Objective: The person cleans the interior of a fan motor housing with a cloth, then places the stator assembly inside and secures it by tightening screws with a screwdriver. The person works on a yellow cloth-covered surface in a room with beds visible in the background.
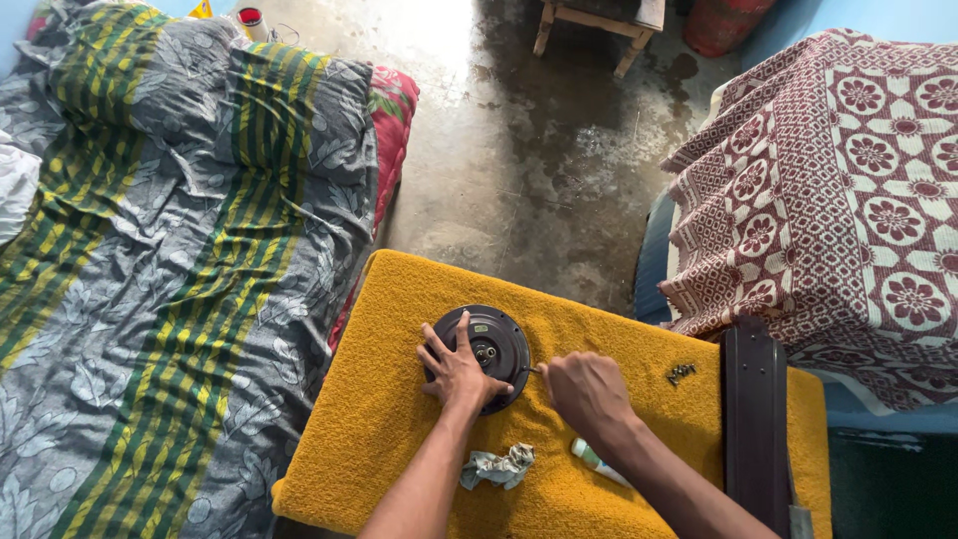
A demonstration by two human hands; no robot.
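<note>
Concrete floor (539, 170), damp patches, w/ a yellow-towelled desk (379, 439) in the foreground. Striped bedding (180, 250) to the left, maroon-patterned bedspread (848, 180) to the right.

Obs.: dark round motor housing (496, 339) lies flat near desk centre, shaft end up. Left hand (457, 371) spread wide, palm pressing on housing's near rim, steadying it. Right hand (587, 391) closed around a thin tool, prob. a screwdriver (only the tip shows), tip touching housing's right edge.

Nearby: crumpled rag (499, 467) just beside left forearm; small white-green tube (597, 461) under right wrist; small cluster of screws (681, 374) apart to the right; dark fan blade (755, 419) along desk's right side.

Step, judged: working a fastener or seam at the housing rim. Next move calls for firm downward hold w/ left hand so housing doesn't rotate, tool kept seated and square.
</note>
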